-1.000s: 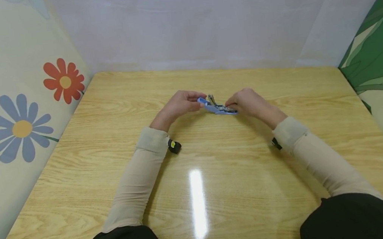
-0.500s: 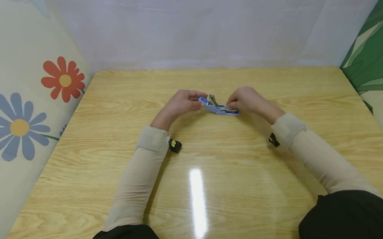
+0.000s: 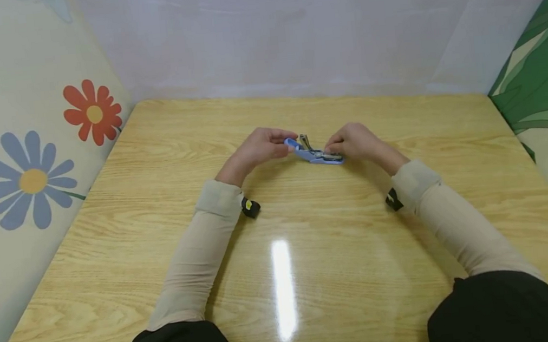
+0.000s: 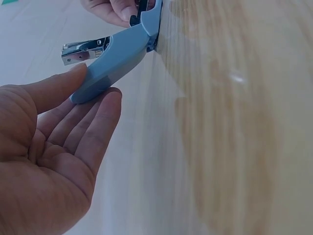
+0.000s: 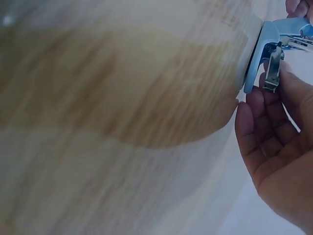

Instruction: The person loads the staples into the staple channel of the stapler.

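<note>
A light blue stapler (image 3: 305, 154) is folded open low over the table, its metal inner parts exposed. My left hand (image 3: 261, 147) pinches the end of its raised blue cover (image 4: 116, 58) between thumb and fingers. A silver metal arm (image 4: 84, 51) sticks up from the hinge side of that cover. At the other end, my right hand (image 3: 355, 141) has its thumb and fingertips bent in at the metal staple channel (image 5: 273, 72). The right fingertips are partly hidden behind the channel in the right wrist view, so any small piece between them cannot be seen.
The wooden table (image 3: 331, 264) has a glossy top with a bright light reflection. A white sheet (image 3: 287, 39) hangs behind its far edge. Walls with painted flowers (image 3: 32, 181) stand at the left and right. Each wrist carries a small black camera (image 3: 250, 208).
My right hand has lifted slightly off the base end, so more of the staple channel shows. The stapler has shifted very slightly right in view; the left hand keeps its pinch.
</note>
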The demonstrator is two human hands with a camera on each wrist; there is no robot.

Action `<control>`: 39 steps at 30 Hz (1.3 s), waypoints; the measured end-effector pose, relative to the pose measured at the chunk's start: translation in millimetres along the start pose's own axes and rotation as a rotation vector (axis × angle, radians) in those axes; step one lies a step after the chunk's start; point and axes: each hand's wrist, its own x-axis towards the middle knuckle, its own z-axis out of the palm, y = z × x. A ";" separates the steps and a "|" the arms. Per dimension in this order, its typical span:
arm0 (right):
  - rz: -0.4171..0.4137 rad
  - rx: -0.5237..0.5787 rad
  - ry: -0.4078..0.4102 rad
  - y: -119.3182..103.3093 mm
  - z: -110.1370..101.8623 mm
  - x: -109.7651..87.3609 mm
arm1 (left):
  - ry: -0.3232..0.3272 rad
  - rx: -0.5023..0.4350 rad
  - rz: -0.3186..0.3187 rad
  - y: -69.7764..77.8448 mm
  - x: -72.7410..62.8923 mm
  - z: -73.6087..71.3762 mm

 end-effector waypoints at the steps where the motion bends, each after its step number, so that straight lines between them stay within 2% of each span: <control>1: 0.001 0.001 0.003 0.1 0.3 0.1 | 0.000 0.000 0.002 0.2 -0.3 -0.2; 5: -0.030 -0.040 0.028 -0.2 0.7 0.5 | -0.006 -0.006 0.009 1.3 -1.0 -0.4; 9: -0.114 -0.137 0.064 -1.8 0.7 -0.5 | -0.005 0.000 0.014 1.8 -1.5 -0.5; 13: -0.192 -0.161 0.069 -2.8 -1.2 -4.6 | -0.005 -0.001 0.010 1.8 -2.2 -0.1; 20: -0.344 -0.227 0.030 -4.7 -6.2 -7.8 | -0.006 -0.019 0.007 2.6 -3.5 -1.0; 27: -0.441 -0.276 -0.005 -6.8 -7.0 -8.7 | -0.021 -0.023 0.002 1.7 -3.3 -1.0; 31: -0.451 -0.310 -0.046 -8.5 -9.0 -7.2 | -0.022 -0.019 0.008 1.5 -2.8 -1.8; 36: -0.380 -0.340 -0.130 -14.4 -14.3 -5.4 | -0.022 -0.005 0.014 1.7 -2.5 -1.2; 39: -0.347 -0.344 -0.150 -15.7 -16.3 -5.5 | -0.024 0.000 0.014 1.9 -2.6 -0.4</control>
